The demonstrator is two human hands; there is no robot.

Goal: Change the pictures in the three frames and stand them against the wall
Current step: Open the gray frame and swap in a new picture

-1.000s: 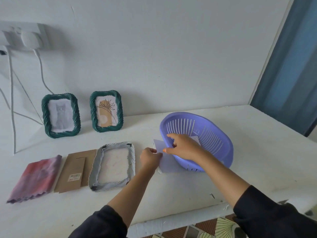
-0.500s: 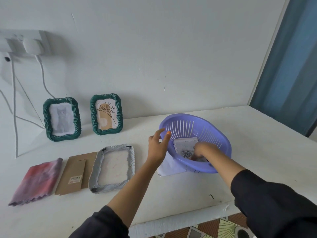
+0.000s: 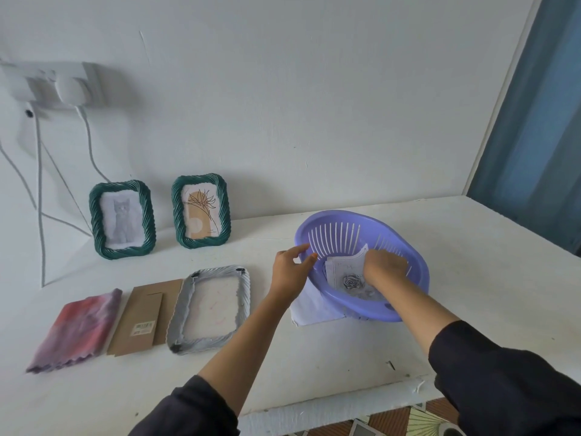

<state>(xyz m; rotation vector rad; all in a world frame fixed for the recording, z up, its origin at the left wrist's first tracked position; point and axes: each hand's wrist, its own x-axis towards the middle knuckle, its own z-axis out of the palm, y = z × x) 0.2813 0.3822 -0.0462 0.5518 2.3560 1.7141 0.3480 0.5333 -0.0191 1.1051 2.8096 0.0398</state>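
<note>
Frames were counted: two green frames (image 3: 122, 219) stood at the wall, one grey frame (image 3: 210, 308) lay flat left of the basket (image 3: 408, 269). The backing board (image 3: 141, 316) label was unreadable. Left hand (image 3: 290, 272) fingers were spread open at the basket rim; right hand (image 3: 385, 267) fingers were pressed on the pictures (image 3: 344, 272) inside, grip unclear.

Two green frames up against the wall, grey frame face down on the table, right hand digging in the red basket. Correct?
Not quite: the basket is purple, not red, as the head view shows. The rest holds: two green frames stand against the wall, the grey frame lies face down on the table, and the right hand reaches in among the pictures.
</note>
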